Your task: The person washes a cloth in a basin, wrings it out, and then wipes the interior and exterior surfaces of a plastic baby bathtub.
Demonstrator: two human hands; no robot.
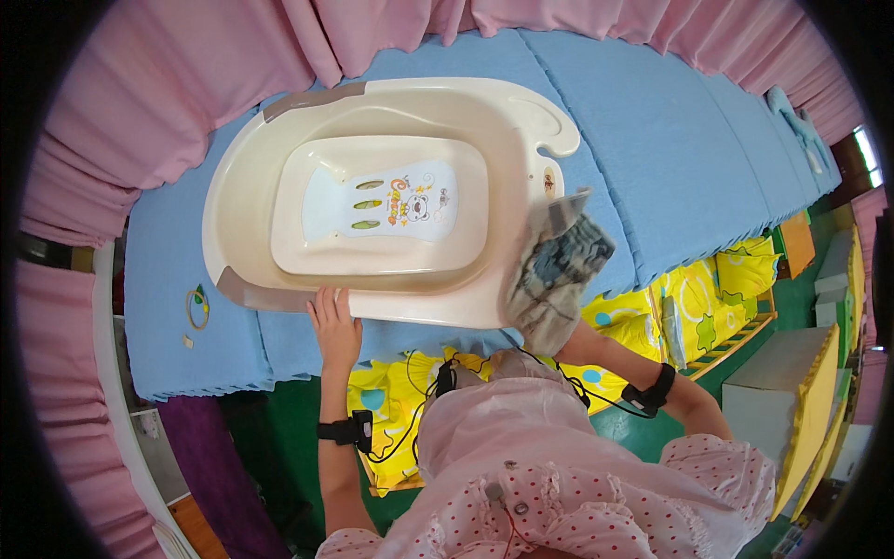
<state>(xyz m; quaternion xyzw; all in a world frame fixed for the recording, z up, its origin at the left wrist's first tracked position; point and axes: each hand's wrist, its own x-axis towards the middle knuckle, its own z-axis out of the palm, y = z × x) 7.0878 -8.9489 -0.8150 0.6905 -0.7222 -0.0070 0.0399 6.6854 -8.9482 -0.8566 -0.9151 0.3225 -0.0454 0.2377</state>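
Observation:
A cream baby bathtub (424, 303) with grey-brown rim pads lies across the blue-covered surface in front of me. Inside it sits a smaller cream basin (289, 219) with a pale blue printed bottom and three slots. My left hand (333, 321) rests on the near rim by a rim pad, fingers stretched out and thumb apart. At the tub's right end, a patterned grey, blue and beige cloth (557, 284) is bunched over my right hand. The cloth hides those fingers; my right wrist (573, 345) shows just below it, and the cloth seems gripped there.
Blue fabric (670, 158) covers the wide surface under the tub. A small ring-shaped band (196, 307) lies on its left part. Pink curtains (242, 65) hang along the back and left. Yellow patterned bedding (694, 307) and pale cabinets (773, 382) stand lower right, over green floor.

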